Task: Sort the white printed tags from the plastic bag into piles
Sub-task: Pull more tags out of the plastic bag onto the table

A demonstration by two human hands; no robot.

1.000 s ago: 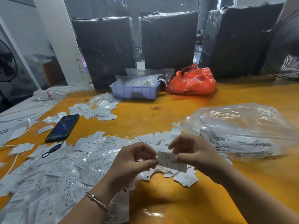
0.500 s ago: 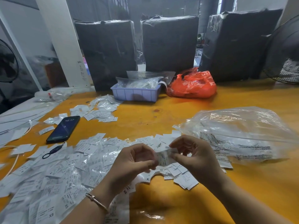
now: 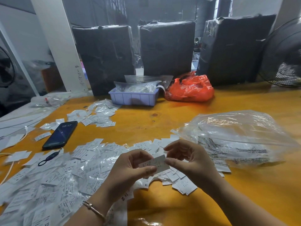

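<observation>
Fingers [image 3: 146, 170] of both hands pinch one white tag [image 3: 155, 163] (above the loose pile [image 3: 65, 176]).

My left hand [image 3: 130, 170] and right hand [image 3: 192, 162]: both are showing bare, with forearms unsleeved to the frame's lower edge. Just behind my left hand, I am wearing a thin rose-gold bangle [image 3: 94, 209] with a small raised clasp at the wrist.

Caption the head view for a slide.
Both hands, left and right, pinch one tag above the loose tags, beside the clear bag.
</observation>
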